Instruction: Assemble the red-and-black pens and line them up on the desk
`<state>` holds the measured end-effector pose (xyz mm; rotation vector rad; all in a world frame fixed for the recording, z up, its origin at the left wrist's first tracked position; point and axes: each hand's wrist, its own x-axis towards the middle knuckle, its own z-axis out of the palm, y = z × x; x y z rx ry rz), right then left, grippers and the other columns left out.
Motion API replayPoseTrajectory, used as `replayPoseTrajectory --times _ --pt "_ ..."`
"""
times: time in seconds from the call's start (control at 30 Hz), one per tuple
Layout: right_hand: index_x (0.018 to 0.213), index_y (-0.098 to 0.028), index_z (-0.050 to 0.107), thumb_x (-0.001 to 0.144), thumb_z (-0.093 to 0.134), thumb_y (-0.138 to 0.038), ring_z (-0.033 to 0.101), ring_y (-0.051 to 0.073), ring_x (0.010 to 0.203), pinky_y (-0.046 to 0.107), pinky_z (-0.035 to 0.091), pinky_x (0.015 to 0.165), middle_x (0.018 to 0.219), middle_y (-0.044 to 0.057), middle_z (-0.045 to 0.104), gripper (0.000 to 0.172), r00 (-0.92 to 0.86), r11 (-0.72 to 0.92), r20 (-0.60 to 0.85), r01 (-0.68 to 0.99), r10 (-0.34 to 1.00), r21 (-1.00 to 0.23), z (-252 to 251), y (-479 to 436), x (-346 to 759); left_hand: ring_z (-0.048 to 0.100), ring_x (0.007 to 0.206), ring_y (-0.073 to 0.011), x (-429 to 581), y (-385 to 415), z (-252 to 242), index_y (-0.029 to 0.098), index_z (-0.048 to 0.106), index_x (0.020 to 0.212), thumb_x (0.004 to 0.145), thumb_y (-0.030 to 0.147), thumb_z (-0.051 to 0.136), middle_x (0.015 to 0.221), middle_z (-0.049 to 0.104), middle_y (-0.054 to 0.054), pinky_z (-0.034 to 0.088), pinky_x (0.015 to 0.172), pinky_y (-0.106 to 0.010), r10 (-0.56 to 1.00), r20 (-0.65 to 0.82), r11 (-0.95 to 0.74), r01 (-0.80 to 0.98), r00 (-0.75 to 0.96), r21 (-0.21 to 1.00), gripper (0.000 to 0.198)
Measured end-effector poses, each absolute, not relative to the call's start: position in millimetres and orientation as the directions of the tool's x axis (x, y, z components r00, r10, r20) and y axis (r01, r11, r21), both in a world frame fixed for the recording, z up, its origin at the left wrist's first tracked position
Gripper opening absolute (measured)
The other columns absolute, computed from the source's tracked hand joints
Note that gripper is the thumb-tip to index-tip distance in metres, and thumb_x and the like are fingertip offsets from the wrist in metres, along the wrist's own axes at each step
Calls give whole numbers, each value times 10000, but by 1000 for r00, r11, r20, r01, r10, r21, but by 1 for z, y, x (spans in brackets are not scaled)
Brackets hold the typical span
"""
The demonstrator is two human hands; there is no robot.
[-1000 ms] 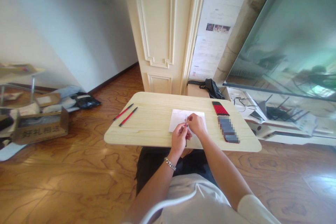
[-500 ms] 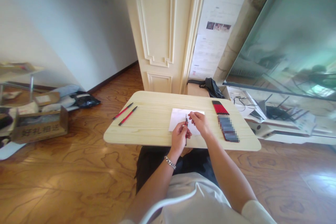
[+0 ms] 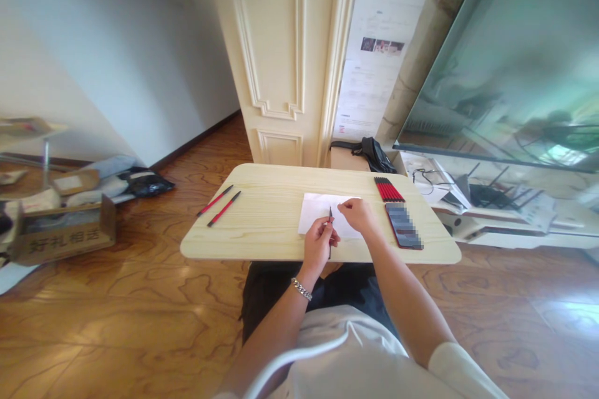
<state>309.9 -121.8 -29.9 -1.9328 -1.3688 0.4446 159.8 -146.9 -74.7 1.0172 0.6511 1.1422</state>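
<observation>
My left hand is closed round a red and black pen, which stands up out of the grip with its pointed dark end away from me. Just right of that end is my right hand, its thumb and fingers pinched together. Whatever the pinch may hold is too small to make out. Both hands are over a white sheet of paper on the table and partly cover it.
Two red and black pens lie at the left of the pale wooden table. At its right are a row of several similar pens and a phone. A cardboard box rests on the floor at far left.
My right hand's fingers have drawn closer together and tipped lower toward the paper. The left hand keeps its hold on the pen. The whole view has shifted slightly.
</observation>
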Motion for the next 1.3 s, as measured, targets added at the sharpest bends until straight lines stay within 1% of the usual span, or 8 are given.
replayPoseTrajectory --times 0.13,0.3,0.5,0.67,0.83,0.97,1.07,1.3 --pt "647 -161 731 763 581 -320 624 215 687 287 368 613 668 107 691 247 371 -297 67 828 926 -476 -44 -124 303 600 557 -129 160 -146 -76 152 596 1053 799 484 655 643 595 5 449 484 -226 948 73 66 -416 310 907 422" --pt "710 -149 741 780 589 -375 637 241 729 302 374 630 757 162 712 282 365 -310 54 851 929 -423 -50 -122 298 597 554 -128 161 -146 -77 149 592 1058 807 484 649 641 597 6 459 489 -230 949 78 55 -406 305 912 422" --pt "708 -159 712 867 484 -464 594 186 662 283 387 619 696 81 688 412 373 -168 145 688 916 -706 -38 -129 303 602 559 -130 162 -147 -75 152 598 1067 789 490 663 650 593 7 455 484 -230 946 61 83 -422 318 903 443" --pt "751 -182 704 764 617 -482 557 156 647 259 400 591 692 17 661 313 147 91 156 376 977 -922 -27 -139 294 599 558 -126 162 -146 -77 161 594 1055 805 467 653 650 593 9 461 495 -236 939 67 86 -421 337 903 400" --pt "799 -167 684 746 627 -492 539 134 616 239 381 538 756 49 669 334 377 89 133 134 917 -987 -17 -130 307 597 563 -128 161 -146 -79 152 603 1083 811 465 648 660 590 1 464 491 -236 925 79 81 -397 370 914 417" --pt "718 -148 705 722 633 -448 509 141 549 248 334 486 628 40 633 309 421 -63 85 325 903 -944 -25 -121 332 608 581 -132 160 -147 -76 157 606 1089 833 453 624 671 587 -2 474 501 -235 925 87 68 -386 369 920 392" --pt "660 -159 723 727 618 -391 539 166 553 268 354 522 560 23 612 263 367 -177 67 590 928 -788 -42 -120 336 617 587 -139 160 -147 -73 153 610 1079 829 448 628 686 596 -8 482 505 -241 933 63 83 -382 355 921 387" --pt "861 -170 757 763 624 -319 649 231 844 284 419 722 873 116 733 222 418 -306 110 797 902 -521 -60 -119 309 624 581 -142 159 -146 -72 138 619 1064 809 446 632 666 618 -8 491 513 -243 940 15 133 -405 342 905 400"
